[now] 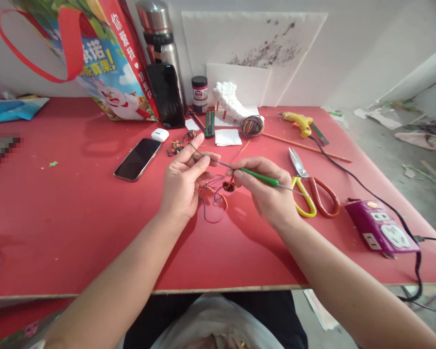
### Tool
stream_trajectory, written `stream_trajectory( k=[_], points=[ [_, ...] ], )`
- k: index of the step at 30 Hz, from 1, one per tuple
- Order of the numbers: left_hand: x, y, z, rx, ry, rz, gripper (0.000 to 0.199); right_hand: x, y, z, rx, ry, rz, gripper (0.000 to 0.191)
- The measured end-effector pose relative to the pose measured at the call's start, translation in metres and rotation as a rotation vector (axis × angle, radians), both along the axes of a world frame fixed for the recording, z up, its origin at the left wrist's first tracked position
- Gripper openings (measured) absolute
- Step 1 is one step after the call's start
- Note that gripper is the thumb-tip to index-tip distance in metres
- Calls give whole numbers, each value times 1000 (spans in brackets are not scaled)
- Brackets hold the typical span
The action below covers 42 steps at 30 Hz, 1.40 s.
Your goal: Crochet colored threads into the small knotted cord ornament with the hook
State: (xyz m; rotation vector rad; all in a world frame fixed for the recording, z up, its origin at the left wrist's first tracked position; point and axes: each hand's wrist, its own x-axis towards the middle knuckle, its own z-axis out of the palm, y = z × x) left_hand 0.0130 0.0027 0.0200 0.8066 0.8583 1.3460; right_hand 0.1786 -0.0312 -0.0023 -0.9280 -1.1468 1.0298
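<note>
My right hand grips a crochet hook with a green handle, its thin metal shaft sticking out behind. Between the two hands a dark strand runs toward the hook's tip. My left hand pinches thin thread with thumb and fingers; its loose purple and orange loops hang below onto the red table. Just under the right fingertips hangs a small black-and-orange crocheted piece. What exactly lies inside the left pinch is partly hidden by the fingers.
Scissors and a purple power socket lie to the right. A yellow glue gun, a multicoloured yarn ball and a wooden stick are behind. Left are a flat phone, an upright phone and a gift bag.
</note>
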Motion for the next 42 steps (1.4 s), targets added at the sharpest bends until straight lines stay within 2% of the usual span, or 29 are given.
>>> stream_trajectory(
  k=[4,8,10,13,15,18,20,23,27,32,38,42],
  points=[
    [2,-2,-5,-8,39,34,35,6,2,1,52,63,10,15],
    [1,3,-10,-89,162,151,16,8,1,2,76,-30,-30,16],
    [-1,5,-13,-31,221,242,17,8,0,5,99,-74,-49,15],
    [-4,5,-14,141,281,340,21,7,-4,10,117,-125,-79,13],
    [-3,3,-12,241,323,290,19,6,-6,14,137,-168,-81,14],
    [0,-4,-9,307,318,42,18,5,-9,16,193,-252,-65,15],
    [3,-7,-6,227,225,-105,26,4,-10,14,220,-288,-64,16],
    [4,-10,-5,106,107,-209,36,3,-10,11,247,-303,-57,18],
    [2,-12,-4,130,50,-254,33,3,-9,11,252,-306,-61,16],
    [3,-14,-2,143,74,-280,23,4,-7,15,200,-254,-79,15],
    [4,-16,0,182,253,-240,16,4,-8,15,206,-255,-90,16],
    [6,-20,1,195,381,-138,22,6,-8,12,247,-336,-108,20]
  ],
)
